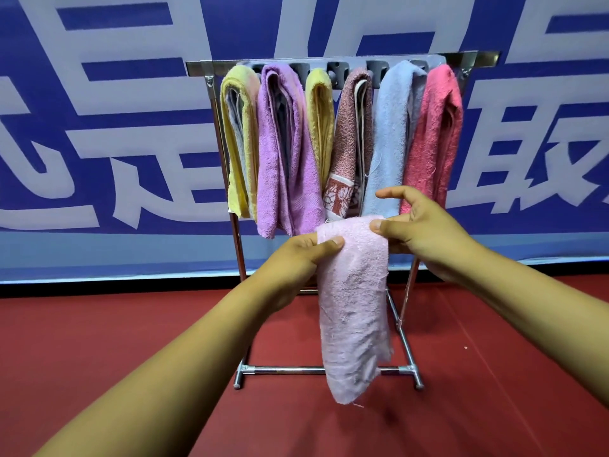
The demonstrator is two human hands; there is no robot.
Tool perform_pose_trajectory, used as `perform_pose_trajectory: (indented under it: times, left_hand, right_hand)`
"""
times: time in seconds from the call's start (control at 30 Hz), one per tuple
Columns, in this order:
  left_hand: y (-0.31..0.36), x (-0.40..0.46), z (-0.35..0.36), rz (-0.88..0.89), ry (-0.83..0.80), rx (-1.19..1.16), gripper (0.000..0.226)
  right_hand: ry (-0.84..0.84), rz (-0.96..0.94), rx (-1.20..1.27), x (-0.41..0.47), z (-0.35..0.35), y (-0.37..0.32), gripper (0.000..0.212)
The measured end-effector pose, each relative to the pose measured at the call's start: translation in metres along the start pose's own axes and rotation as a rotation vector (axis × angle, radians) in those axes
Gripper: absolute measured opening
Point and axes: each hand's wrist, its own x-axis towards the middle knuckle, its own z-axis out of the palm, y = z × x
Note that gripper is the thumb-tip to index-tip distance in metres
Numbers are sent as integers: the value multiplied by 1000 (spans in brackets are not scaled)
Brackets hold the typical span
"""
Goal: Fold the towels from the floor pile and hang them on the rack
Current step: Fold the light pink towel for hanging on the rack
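Before white banner characters, both hands (298, 258) (418, 225) pinch a pink towel (354, 305).

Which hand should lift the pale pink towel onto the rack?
Probably left. The left hand firmly pinches the pale pink towel at its top; the right hand only touches the corner, index finger extended, nearer the rack.

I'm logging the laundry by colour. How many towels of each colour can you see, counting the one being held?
Yellow towels: 2
Purple towel: 1
Reddish-brown patterned towel: 1
Light blue towel: 1
Bright pink towel: 1
Pale pink towel, held by both hands: 1
Total: 7
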Motion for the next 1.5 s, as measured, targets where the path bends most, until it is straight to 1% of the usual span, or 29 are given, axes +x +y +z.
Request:
perform_pose_trajectory:
  times: [0.1,0.23,0.3,0.43,0.6,0.67,0.77,0.83,0.9,1.0,1.1,1.23,1.37,1.5]
  left_hand:
    - [5,1,2,19,-26,-41,20]
    - [13,0,1,1,-32,-97,21]
    - [14,0,-2,-12,-19,-114,20]
    - [15,0,-7,-41,56,-83,16]
    - [16,-2,-8,-48,99,-79,13]
    - [16,-2,-8,-36,107,-83,13]
    - [16,-1,-6,-23,119,-129,13]
    - [18,-1,-5,-14,97,-195,21]
    - [20,-2,-4,-8,56,-246,32]
    - [22,-1,-6,-14,25,-230,33]
    - [22,-1,-7,-14,14,-194,29]
    - [21,-1,-10,-19,0,-165,34]
    - [18,-1,-13,-43,26,-122,34]
    - [14,0,-16,-66,53,-69,36]
  right_hand:
    - [-16,14,8,-2,-2,-2,50]
    - [-64,35,-17,-6,-2,0,71]
    - [-57,21,-15,-7,0,1,74]
    - [0,1,56,-5,5,-1,70]
    - [-28,-25,63,-5,8,-2,61]
    - [-50,-33,52,-5,7,-2,53]
    - [-62,-30,71,-7,8,-2,36]
    - [-35,16,96,-8,9,-1,24]
    - [-53,90,98,-11,8,0,16]
    - [-112,154,54,-13,5,5,15]
    - [-102,108,68,-13,4,6,12]
    - [-62,67,109,-13,8,4,16]
    - [-45,116,88,-10,11,0,21]
    - [-83,168,63,-6,9,-5,20]
